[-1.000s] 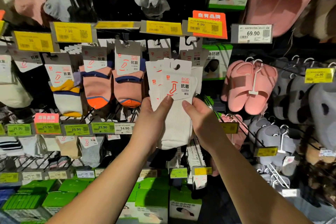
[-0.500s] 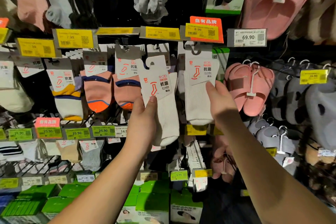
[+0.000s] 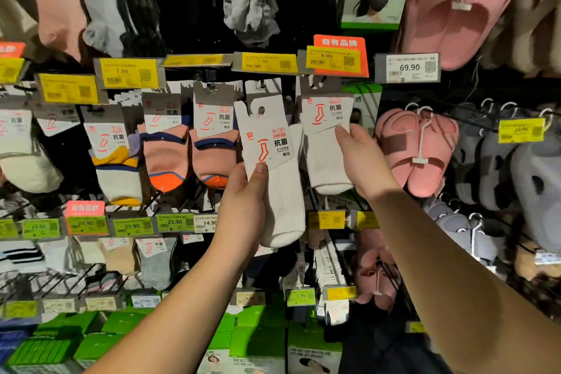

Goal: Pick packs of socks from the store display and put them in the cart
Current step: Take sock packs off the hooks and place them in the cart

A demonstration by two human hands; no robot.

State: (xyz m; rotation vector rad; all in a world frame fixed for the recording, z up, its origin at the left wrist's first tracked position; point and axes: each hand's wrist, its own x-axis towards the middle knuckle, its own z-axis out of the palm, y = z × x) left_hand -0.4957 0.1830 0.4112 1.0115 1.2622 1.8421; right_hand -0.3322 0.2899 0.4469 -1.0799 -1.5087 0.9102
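Note:
My left hand [image 3: 243, 206] holds a pack of white socks [image 3: 282, 191] with a white card label, lifted free of the hooks and tilted a little to the left. My right hand [image 3: 361, 161] grips a second white sock pack [image 3: 326, 158] that still hangs on the display hook under the yellow 8.99 price tag [image 3: 332, 61]. The two packs hang side by side, nearly touching. No cart is in view.
Pink and orange ankle socks [image 3: 188, 155] hang to the left, with yellow-striped ones [image 3: 117, 167] beyond. Pink slippers [image 3: 419, 149] and grey slippers [image 3: 491, 167] hang at the right. Green boxes [image 3: 258, 340] fill the bottom shelf. Price-tag rails cross the display.
My hands separated: the left kept one white pack and drew it slightly left and down, while the right reached up and right and closed on another white pack on the hook.

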